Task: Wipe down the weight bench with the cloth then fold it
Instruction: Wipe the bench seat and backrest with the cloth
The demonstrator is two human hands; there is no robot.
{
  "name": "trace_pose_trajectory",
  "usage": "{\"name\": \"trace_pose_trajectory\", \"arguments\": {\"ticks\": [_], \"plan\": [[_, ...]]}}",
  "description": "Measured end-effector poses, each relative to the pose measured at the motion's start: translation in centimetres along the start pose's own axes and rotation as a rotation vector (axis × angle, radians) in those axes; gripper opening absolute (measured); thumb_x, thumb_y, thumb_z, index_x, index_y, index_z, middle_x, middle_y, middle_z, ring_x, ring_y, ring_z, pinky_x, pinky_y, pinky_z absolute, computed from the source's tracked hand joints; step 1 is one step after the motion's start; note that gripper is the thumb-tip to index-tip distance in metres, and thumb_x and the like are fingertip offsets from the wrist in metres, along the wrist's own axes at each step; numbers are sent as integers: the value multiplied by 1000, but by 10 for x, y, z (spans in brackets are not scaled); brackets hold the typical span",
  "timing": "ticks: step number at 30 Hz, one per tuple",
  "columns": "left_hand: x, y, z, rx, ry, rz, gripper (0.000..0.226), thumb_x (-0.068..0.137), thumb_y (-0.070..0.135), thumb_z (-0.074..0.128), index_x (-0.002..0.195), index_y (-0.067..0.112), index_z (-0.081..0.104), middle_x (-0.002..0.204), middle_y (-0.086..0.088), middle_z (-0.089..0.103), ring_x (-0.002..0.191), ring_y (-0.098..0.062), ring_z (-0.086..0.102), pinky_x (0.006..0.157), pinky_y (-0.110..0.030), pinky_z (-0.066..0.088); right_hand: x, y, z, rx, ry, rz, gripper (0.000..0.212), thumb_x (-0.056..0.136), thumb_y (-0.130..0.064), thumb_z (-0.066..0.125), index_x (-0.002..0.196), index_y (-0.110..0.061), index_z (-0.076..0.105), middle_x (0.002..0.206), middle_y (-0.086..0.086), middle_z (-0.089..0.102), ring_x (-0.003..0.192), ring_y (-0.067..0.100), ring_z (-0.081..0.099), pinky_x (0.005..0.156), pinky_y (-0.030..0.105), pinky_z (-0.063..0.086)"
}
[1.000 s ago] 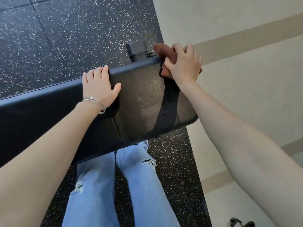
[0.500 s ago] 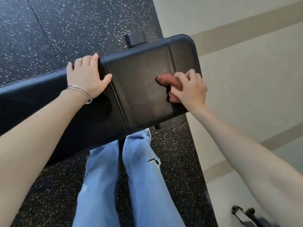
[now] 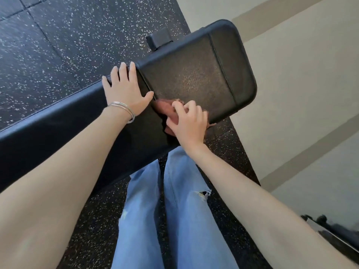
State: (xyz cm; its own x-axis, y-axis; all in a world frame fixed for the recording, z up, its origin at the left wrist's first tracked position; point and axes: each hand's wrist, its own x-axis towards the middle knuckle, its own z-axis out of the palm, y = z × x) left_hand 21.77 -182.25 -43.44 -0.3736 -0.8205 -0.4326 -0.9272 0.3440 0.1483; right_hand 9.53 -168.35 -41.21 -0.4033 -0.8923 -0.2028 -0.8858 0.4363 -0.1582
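**Inspector:** Count, please.

**Recorder:** One desk (image 3: 194,74), a black padded weight bench. One cloth (image 3: 164,110). Two grips. Two legs in blue jeans (image 3: 139,210) below the right grip (image 3: 187,123).

**Inspector:** State of each grip?

**Recorder:** The right grip is curled round the cloth and holds it against the desk top. The left grip (image 3: 124,92) lies flat just beside it with its fingers straight, reaching to the desk's far edge.

**Inspector:** Appearance of the cloth?

**Recorder:** Reddish-brown and bunched. It sits under the right grip on the seam between two pads. The pad beyond the grip is textured, with a rounded end.

**Inspector:** Anything obscured?

**Recorder:** The right grip covers most of the cloth, so its edges are unclear. The number of thin silver bangles (image 3: 124,111) on the left wrist is uncertain. The desk runs out of view past the left grip. A dark object (image 3: 330,230) well behind the right grip is cut off and blurred.
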Motion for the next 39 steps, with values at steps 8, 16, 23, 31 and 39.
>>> {"name": "trace_pose_trajectory", "arguments": {"ticks": [8, 16, 23, 31, 39], "plan": [[-6, -9, 1, 48, -34, 69, 93, 83, 60, 50, 150, 15, 6, 157, -13, 10, 144, -34, 9, 112, -59, 14, 39, 62, -17, -134, 22, 3, 33, 78, -41, 59, 106, -25, 63, 97, 10, 56, 88, 31, 55, 72, 41, 42], [-9, -4, 9, 39, 4, 54, 96, 81, 61, 52, 149, 11, 7, 156, -16, 11, 143, -36, 9, 110, -63, 12, 63, 26, -4, 37, 183, 536, 34, 82, -46, 54, 110, -28, 57, 105, 3, 55, 93, 27, 56, 78, 36, 41], [-9, 1, 4, 14, 0, 34, 92, 83, 58, 49, 149, 9, 9, 156, -16, 11, 143, -36, 9, 110, -63, 11, -39, -15, 13, 52, 123, 99, 25, 70, -32, 66, 92, -20, 69, 78, 8, 56, 65, 27, 52, 58, 35, 41], [-1, 8, 5, -5, 58, 14, 86, 86, 54, 48, 149, 7, 13, 153, -17, 21, 141, -37, 18, 111, -62, 10, -12, 105, -2, 134, 141, 422, 31, 79, -40, 58, 105, -23, 64, 96, 10, 55, 88, 31, 55, 75, 42, 45], [23, 53, 5, -30, 89, -31, 85, 86, 53, 47, 148, 4, 15, 153, -18, 21, 140, -39, 17, 113, -59, 8, -1, 53, 9, 526, 397, 861, 32, 81, -27, 67, 110, -14, 65, 97, 15, 54, 86, 33, 55, 72, 39, 44]]}}
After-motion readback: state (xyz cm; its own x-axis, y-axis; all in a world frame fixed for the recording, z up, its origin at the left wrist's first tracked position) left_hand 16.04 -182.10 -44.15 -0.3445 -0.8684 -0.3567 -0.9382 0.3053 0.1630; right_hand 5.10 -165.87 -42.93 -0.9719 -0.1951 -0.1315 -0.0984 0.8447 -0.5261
